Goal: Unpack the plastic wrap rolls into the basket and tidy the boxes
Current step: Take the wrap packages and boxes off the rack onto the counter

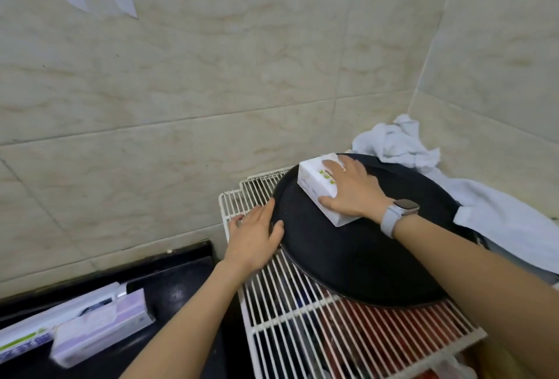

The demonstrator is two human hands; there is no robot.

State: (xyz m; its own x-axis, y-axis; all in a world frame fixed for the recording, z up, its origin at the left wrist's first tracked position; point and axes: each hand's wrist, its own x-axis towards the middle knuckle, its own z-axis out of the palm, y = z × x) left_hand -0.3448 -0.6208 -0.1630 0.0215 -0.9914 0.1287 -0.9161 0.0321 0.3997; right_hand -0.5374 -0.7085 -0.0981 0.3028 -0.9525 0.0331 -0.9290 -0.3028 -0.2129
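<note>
Boxes (pixel 102 328) of plastic wrap lie on the dark bench (pixel 181 294), well left of both hands. Left hand (pixel 255 238) rests flat, fingers released, on the black tray's (pixel 363 257) rim above the wire rack (pixel 302 318). Beyond, the right hand (pixel 352 189), arm outstretched, grasps a white box (pixel 314 185) on the tray.
</note>
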